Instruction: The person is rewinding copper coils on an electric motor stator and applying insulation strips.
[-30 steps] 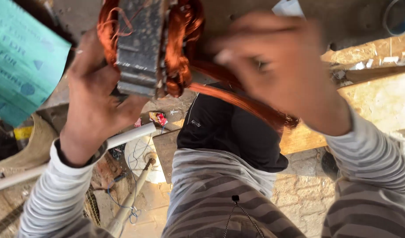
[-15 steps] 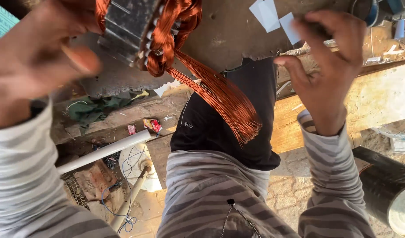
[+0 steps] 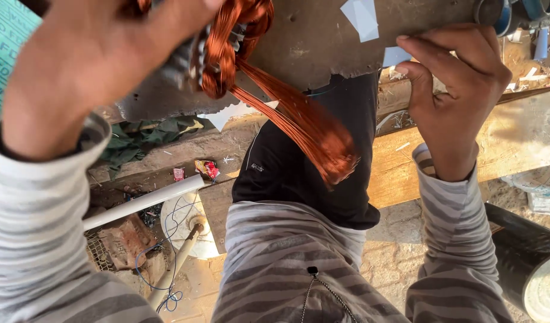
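Risk first, at the left: could slip. Gripped high at the top edge by the left hand (image 3: 95,60), the metal stator core (image 3: 188,57) hangs over the lip of the worn metal worktop (image 3: 323,36), mostly hidden behind that hand; a loosened hold would probably drop it toward the white pipe (image 3: 140,203) and the clutter on the ground below. Further right, could snag or kink: the loose bundle of copper winding wire (image 3: 305,128) trails down and to the right from the coil, its frayed end hanging free in front of the black cloth (image 3: 299,161) at the waist, touched by neither hand. A sharp tug or twist of the core would likely bend the strands or scrape their coating on the ragged edge of the worktop.

Left hand: closed around the core, fingers curled over it, back of the hand toward the camera; how firm the clamp is, cannot tell. Right hand (image 3: 457,90): well apart from the left, at the right edge of the worktop, fingers half curled and loosely together, fingertips near or touching a small pale paper slip (image 3: 397,55). Whether pinched or merely touched, cannot tell. Nothing else held there.
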